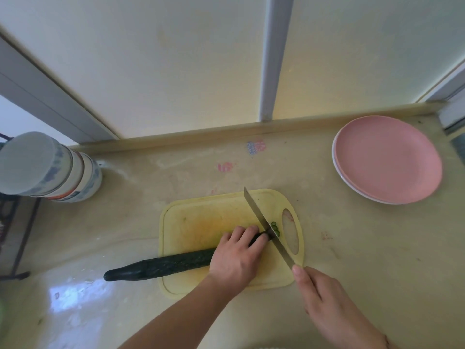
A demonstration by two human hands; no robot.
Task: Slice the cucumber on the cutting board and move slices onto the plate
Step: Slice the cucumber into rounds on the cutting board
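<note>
Head view: knife (266, 226) across cucumber (161, 267), left hand (237, 256) atop.

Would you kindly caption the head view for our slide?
Left hand steadies cucumber while right hand slices with knife on cutting board.

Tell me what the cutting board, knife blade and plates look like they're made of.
Cutting board: likely plastic, pale yellow, matte, stained and scuffed, with a moulded handle slot. Knife blade: metal, probably steel, grey with a dull sheen. Plates: pink, smooth, even matte colour; plastic or melamine perhaps, ceramic can't be ruled out.
</note>
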